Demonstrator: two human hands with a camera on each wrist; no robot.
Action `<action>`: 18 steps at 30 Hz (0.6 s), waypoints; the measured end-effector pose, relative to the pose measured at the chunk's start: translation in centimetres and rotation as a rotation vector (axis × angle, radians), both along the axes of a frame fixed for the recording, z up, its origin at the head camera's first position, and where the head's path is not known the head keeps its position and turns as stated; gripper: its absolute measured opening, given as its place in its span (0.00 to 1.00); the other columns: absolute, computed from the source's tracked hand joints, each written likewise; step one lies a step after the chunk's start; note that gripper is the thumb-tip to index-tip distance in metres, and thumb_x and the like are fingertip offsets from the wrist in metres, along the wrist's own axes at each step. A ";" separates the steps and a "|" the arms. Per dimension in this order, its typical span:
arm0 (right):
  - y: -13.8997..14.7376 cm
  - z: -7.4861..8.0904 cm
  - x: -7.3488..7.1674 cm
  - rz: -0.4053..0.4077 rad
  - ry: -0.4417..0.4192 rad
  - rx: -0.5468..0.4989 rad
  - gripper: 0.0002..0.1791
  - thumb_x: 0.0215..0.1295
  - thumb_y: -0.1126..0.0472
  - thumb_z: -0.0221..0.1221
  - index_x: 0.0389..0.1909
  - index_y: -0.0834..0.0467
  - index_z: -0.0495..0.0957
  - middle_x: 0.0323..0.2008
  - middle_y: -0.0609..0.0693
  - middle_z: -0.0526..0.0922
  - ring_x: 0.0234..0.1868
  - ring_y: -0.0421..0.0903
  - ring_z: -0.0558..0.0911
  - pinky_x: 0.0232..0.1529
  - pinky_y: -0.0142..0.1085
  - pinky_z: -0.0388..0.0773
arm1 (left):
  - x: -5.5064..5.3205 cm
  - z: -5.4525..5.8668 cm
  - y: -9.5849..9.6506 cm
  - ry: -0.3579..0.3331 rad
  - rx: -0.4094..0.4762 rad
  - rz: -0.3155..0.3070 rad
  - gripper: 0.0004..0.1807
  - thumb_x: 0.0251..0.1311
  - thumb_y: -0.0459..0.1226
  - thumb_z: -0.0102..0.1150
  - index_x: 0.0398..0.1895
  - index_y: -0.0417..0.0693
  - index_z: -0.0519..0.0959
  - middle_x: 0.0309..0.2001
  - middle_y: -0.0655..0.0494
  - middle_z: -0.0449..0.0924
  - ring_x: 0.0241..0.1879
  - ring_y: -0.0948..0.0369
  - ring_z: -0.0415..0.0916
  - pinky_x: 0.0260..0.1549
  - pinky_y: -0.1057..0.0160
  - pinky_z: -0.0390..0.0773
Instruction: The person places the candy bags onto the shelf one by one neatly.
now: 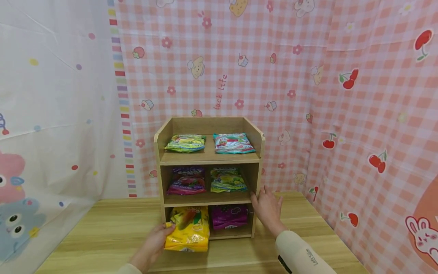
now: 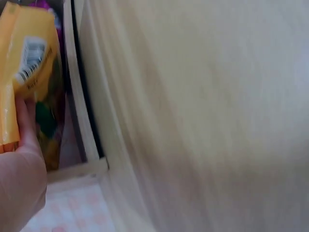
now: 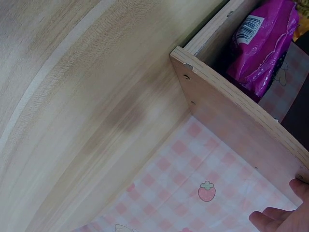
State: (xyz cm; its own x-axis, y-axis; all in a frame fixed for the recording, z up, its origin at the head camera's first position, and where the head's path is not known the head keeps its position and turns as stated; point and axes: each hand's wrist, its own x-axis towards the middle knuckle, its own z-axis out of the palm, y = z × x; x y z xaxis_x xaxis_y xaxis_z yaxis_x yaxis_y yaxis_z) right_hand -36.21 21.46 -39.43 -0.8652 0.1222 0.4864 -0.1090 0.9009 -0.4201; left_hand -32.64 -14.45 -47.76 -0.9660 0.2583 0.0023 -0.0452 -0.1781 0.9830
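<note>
My left hand (image 1: 153, 243) pinches the left edge of a yellow candy bag (image 1: 191, 232), which sticks out of the lower left compartment of a small wooden shelf (image 1: 208, 158). In the left wrist view, the thumb presses into the yellow bag (image 2: 34, 72) near its barcode. My right hand (image 1: 268, 209) rests at the shelf's right outer side with its fingers extended, holding nothing. In the lower right compartment lies a purple bag (image 1: 230, 217). The right wrist view shows only some fingertips (image 3: 270, 217) beside the side panel (image 3: 231, 116).
The middle tier holds a dark purple-red bag (image 1: 187, 180) and a green-yellow bag (image 1: 228, 179). On top lie a green-yellow bag (image 1: 186, 143) and a light blue bag (image 1: 234, 143). The shelf stands on a wooden table (image 1: 113, 228), with a pink checked curtain (image 1: 219, 57) behind.
</note>
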 end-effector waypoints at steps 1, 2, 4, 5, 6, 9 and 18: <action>0.0 0.0 0.0 0.000 0.000 0.001 0.31 0.74 0.47 0.49 0.62 0.70 0.72 0.69 0.66 0.65 0.67 0.66 0.67 0.65 0.73 0.41 | 0.0 -0.1 0.3 -0.002 0.013 0.010 0.16 0.77 0.37 0.42 0.54 0.28 0.61 0.34 0.56 0.78 0.35 0.65 0.78 0.38 0.66 0.80; 0.0 0.0 -0.1 -0.001 0.001 0.000 0.31 0.74 0.47 0.49 0.62 0.70 0.72 0.69 0.65 0.65 0.67 0.66 0.67 0.65 0.73 0.41 | 0.0 -0.3 0.6 -0.006 0.028 0.020 0.17 0.77 0.36 0.40 0.55 0.28 0.60 0.35 0.55 0.78 0.36 0.64 0.78 0.38 0.65 0.80; 0.0 0.0 -0.1 -0.001 0.001 0.001 0.31 0.74 0.47 0.49 0.62 0.70 0.73 0.69 0.65 0.66 0.67 0.66 0.67 0.65 0.72 0.41 | -0.1 -0.5 1.0 -0.009 0.062 0.038 0.19 0.78 0.36 0.39 0.58 0.26 0.56 0.39 0.53 0.76 0.38 0.64 0.77 0.40 0.64 0.80; 0.0 0.0 -0.1 -0.001 0.002 0.001 0.31 0.74 0.47 0.49 0.61 0.70 0.73 0.69 0.65 0.66 0.67 0.65 0.67 0.65 0.72 0.41 | -0.2 -0.6 1.2 -0.007 0.073 0.041 0.20 0.78 0.36 0.38 0.59 0.25 0.55 0.40 0.52 0.76 0.40 0.63 0.77 0.42 0.63 0.80; 0.0 0.0 -0.1 -0.002 0.002 0.002 0.31 0.74 0.47 0.49 0.61 0.70 0.73 0.69 0.65 0.66 0.67 0.65 0.67 0.65 0.72 0.41 | -0.3 -0.6 1.3 -0.006 0.080 0.042 0.22 0.78 0.37 0.38 0.60 0.24 0.53 0.42 0.51 0.75 0.41 0.63 0.77 0.43 0.63 0.80; 0.0 0.0 -0.1 -0.002 0.004 0.001 0.30 0.74 0.47 0.49 0.61 0.70 0.74 0.69 0.65 0.66 0.67 0.66 0.68 0.65 0.72 0.41 | -0.4 -0.5 1.6 -0.009 0.079 0.050 0.25 0.78 0.39 0.40 0.62 0.23 0.53 0.44 0.49 0.76 0.42 0.61 0.78 0.45 0.60 0.80; 0.0 -0.1 -0.1 -0.005 0.003 0.009 0.30 0.74 0.47 0.49 0.61 0.70 0.73 0.69 0.65 0.66 0.67 0.66 0.68 0.65 0.72 0.42 | 0.2 0.6 1.5 -0.139 -0.117 0.116 0.43 0.69 0.45 0.57 0.65 0.18 0.45 0.41 0.36 0.80 0.38 0.48 0.83 0.42 0.47 0.83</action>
